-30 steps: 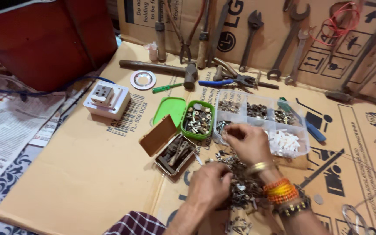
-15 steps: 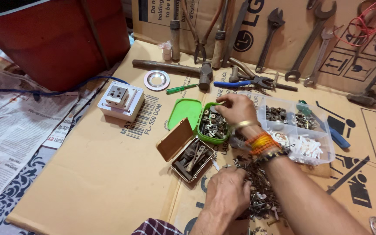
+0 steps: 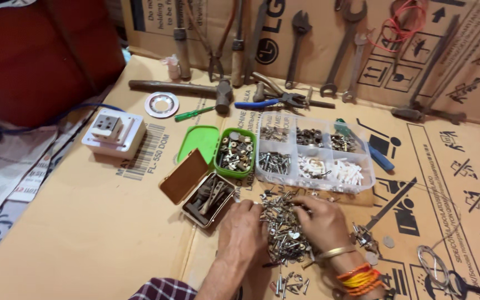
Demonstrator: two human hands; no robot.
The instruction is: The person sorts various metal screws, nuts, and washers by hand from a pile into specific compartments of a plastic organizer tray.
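Metal screws and small fittings lie in one loose pile between two hands: the left hand rests curled on its near-left edge, the right hand has its fingers bent into the heap, pinching nothing I can make out. Beyond the fingertips sit three containers: one clear divided box, one green tub, one brown tin, all on flattened cardboard with tools propped behind.

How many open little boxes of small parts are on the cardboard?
3: brown tin leftmost, green box behind it, clear divided box to the right. None seem hidden.
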